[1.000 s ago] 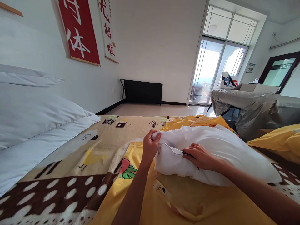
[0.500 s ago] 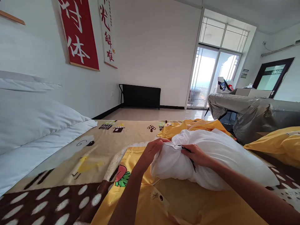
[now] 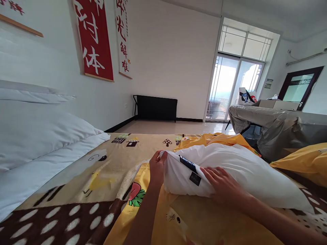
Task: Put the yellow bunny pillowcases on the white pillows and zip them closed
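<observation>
A plump white pillow (image 3: 242, 170) lies on a yellow pillowcase (image 3: 163, 228) printed with a radish and a rabbit-like face. My left hand (image 3: 157, 166) is closed on the pillow's near-left corner, thumb on top, pinching the white cloth. On the pillow's top my right hand (image 3: 224, 183) rests with fingers stretched out, just right of the labels. A dark label (image 3: 195, 178) and a longer black-and-blue tag (image 3: 187, 163) show on the white cloth between my hands. More yellow fabric (image 3: 217, 139) lies behind the pillow.
The bed has a beige and brown patterned blanket (image 3: 74, 214). White pillows (image 3: 46, 136) are stacked at the left. Another yellow pillow (image 3: 304, 160) lies at the right. Beyond the bed stand a plastic-covered table (image 3: 270, 122) and a folded black panel (image 3: 157, 108) against the wall.
My left hand has shifted slightly left and now pinches the corner. The right hand has let go of the dark tag and flattened on the pillow; the labels now lie exposed.
</observation>
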### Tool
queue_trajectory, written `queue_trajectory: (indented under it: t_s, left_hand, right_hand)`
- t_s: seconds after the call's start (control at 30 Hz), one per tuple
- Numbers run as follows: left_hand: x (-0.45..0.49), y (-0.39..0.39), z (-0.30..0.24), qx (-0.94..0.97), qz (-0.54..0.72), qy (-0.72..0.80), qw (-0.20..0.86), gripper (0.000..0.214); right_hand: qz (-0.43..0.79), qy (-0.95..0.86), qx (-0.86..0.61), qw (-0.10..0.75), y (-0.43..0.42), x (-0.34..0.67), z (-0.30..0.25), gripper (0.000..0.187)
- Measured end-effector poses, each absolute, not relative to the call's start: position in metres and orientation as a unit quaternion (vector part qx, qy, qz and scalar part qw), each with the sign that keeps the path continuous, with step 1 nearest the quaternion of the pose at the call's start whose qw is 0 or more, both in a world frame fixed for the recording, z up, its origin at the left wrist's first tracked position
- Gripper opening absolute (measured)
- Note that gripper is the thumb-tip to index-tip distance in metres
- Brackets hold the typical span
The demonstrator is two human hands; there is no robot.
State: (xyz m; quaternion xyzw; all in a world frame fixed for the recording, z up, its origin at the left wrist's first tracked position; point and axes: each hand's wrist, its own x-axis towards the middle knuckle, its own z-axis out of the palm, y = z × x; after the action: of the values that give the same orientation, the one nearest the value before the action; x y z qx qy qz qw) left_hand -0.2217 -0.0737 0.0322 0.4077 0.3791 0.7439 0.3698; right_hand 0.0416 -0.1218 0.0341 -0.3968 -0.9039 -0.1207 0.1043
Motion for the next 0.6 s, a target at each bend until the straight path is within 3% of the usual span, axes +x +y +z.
queue_trajectory:
  t_s: [0.1,0.27,0.33,0.43,0.53,0.6]
  left_hand:
    - [-0.217,-0.075,0.034,0.378,0.761,0.351,0.395,0.033]
    - [-0.208,-0.081,0.046,0.351,0.760,0.306,0.454,0.036]
    - [-0.206,-0.084,0.050,0.352,0.754,0.299,0.467,0.036]
    - [-0.203,-0.090,0.054,0.364,0.746,0.305,0.467,0.034]
    - [-0.200,-0.096,0.056,0.373,0.744,0.330,0.445,0.030]
    - [-0.198,-0.099,0.057,0.377,0.744,0.346,0.429,0.029]
  right_hand:
    - [-0.181,-0.875,-0.437,0.102,-0.122,0.077,0.021,0.081]
    - [-0.205,-0.806,-0.543,0.119,-0.114,0.129,0.037,0.055]
    - [-0.210,-0.781,-0.573,0.131,-0.108,0.132,0.050,0.053]
    - [-0.246,-0.755,-0.583,0.171,-0.105,0.107,0.057,0.066]
    - [-0.276,-0.741,-0.548,0.273,-0.123,0.045,0.037,0.088]
    - [-0.266,-0.767,-0.480,0.334,-0.140,-0.003,0.015,0.090]
